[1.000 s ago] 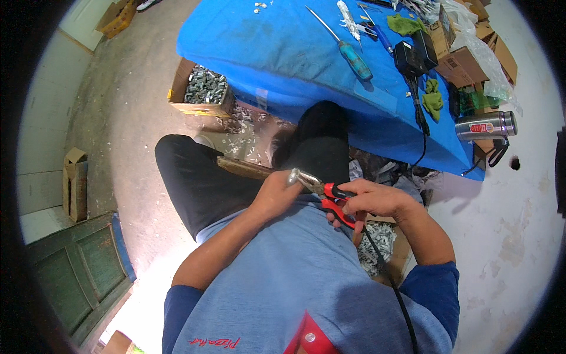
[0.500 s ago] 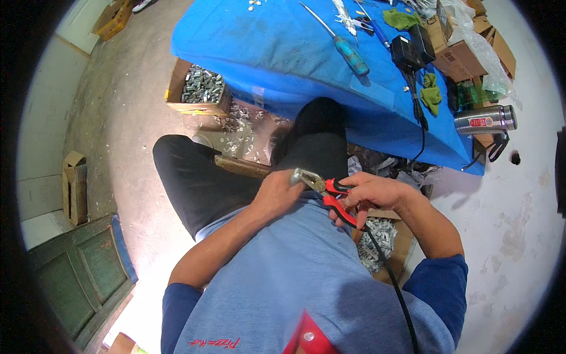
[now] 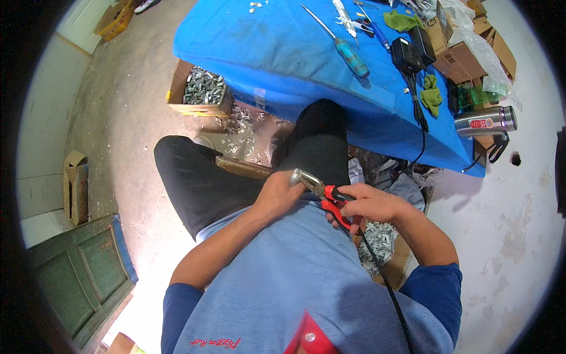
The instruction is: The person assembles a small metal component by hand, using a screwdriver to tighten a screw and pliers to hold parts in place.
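Note:
Over my lap, my left hand point(image 3: 279, 192) is closed round a small silver metal cylinder point(image 3: 295, 176), whose end sticks out past the thumb. My right hand point(image 3: 368, 203) grips pliers point(image 3: 332, 199) with red and black handles. Their jaws reach left to the cylinder and look nearly closed on it or on something at its end; the exact contact is too small to make out. A black cord point(image 3: 383, 271) runs down from beside the right hand across my shirt.
A blue-covered table point(image 3: 265, 47) stands ahead, bearing a teal-handled screwdriver point(image 3: 352, 57), a black adapter point(image 3: 407, 56), green cloths point(image 3: 431, 101) and a steel flask point(image 3: 486, 121). A box of metal cylinders point(image 3: 203, 85) sits left of it. Below my right arm is a container of small silver parts point(image 3: 377, 242).
The pliers' handles and jaws have come closer together. My right hand has shifted slightly left and its fingers have tightened. The left hand stays in place with the cylinder.

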Demonstrator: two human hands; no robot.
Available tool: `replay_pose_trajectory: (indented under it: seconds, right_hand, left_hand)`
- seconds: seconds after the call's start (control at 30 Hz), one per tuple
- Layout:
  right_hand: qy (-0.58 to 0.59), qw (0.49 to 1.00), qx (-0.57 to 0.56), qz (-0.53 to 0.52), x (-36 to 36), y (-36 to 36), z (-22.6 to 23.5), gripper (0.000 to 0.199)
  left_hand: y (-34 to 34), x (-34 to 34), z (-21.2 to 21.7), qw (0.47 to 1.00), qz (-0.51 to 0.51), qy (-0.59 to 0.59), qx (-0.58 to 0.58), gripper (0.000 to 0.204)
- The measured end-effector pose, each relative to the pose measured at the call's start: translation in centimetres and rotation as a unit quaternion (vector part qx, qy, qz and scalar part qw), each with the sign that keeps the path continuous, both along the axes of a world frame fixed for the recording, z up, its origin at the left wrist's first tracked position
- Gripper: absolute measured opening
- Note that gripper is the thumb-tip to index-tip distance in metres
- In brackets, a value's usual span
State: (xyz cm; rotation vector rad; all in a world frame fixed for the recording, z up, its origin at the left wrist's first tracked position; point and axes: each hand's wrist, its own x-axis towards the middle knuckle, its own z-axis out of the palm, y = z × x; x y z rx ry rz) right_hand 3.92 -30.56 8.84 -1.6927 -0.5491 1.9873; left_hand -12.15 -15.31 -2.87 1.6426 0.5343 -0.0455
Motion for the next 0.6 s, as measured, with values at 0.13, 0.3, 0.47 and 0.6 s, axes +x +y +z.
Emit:
replay_pose_trajectory:
  seconds: [0.13,0.3,0.47,0.6]
  right_hand:
    - [0.000,1.000,0.013,0.020,0.4,-0.1,-0.2,0.033]
    - [-0.004,1.000,-0.002,0.026,0.5,-0.2,-0.2,0.033]
    - [0.062,0.995,-0.024,-0.071,-0.1,0.3,0.8,0.029]
    - [0.027,0.998,-0.007,-0.049,-1.3,0.3,0.8,0.031]
  left_hand:
    - [-0.2,0.0,-0.5,1.000,-0.001,0.000,0.026,0.023]
    - [-0.2,0.0,-0.9,0.999,0.002,0.002,0.040,0.022]
    - [-0.2,0.0,-0.7,0.998,0.004,-0.015,0.055,0.021]
    - [-0.1,0.1,-0.9,0.999,0.013,-0.008,0.052,0.022]
